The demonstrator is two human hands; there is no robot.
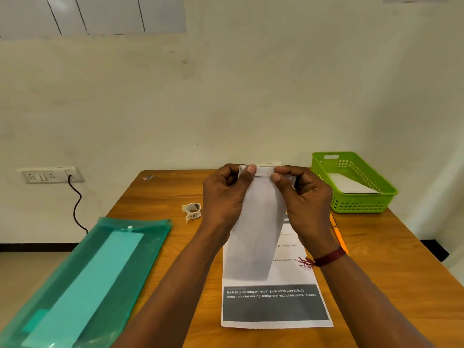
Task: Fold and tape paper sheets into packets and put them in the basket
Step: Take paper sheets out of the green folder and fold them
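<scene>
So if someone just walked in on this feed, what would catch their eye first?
Both hands, left hand and right hand, pinch the top fold of a long folded paper packet held above a printed sheet at the table's centre. The bright green basket at the far right already holds a white packet. A teal plastic folder overhangs the left edge.

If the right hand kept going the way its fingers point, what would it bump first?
Probably the left hand. The right hand points left across the folded paper both hold, fingertips nearly touching.
</scene>
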